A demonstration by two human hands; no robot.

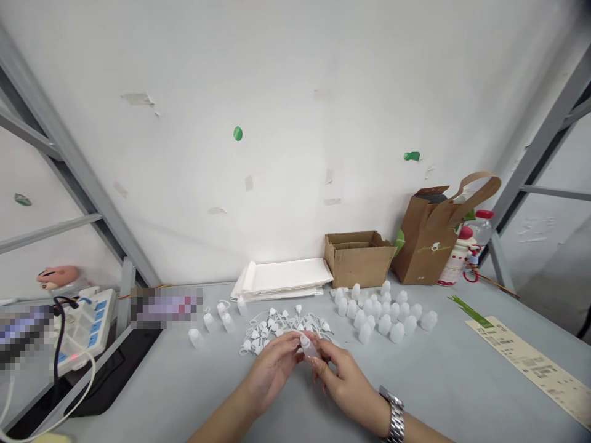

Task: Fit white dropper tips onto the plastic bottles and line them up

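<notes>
In front of me I hold a small translucent plastic bottle (310, 349), tilted, its top end toward the pile of caps. My right hand (344, 374) grips the bottle's body between thumb and fingers. The fingers of my left hand (276, 367) close round its white top; whether a cap sits there is too small to tell. Just beyond lie many white caps with thin cords (272, 326) in a loose heap. Several similar bottles with white tops (228, 322) stand to the left. A larger group of frosted bottles without cords (385, 323) stands to the right.
Against the wall are a stack of white sheets (289, 275), an open cardboard box (362, 266) and a brown paper bag (427, 243). A power strip (99, 320) with cables and a black pad (120, 372) lie left. A printed paper strip (535, 366) lies right.
</notes>
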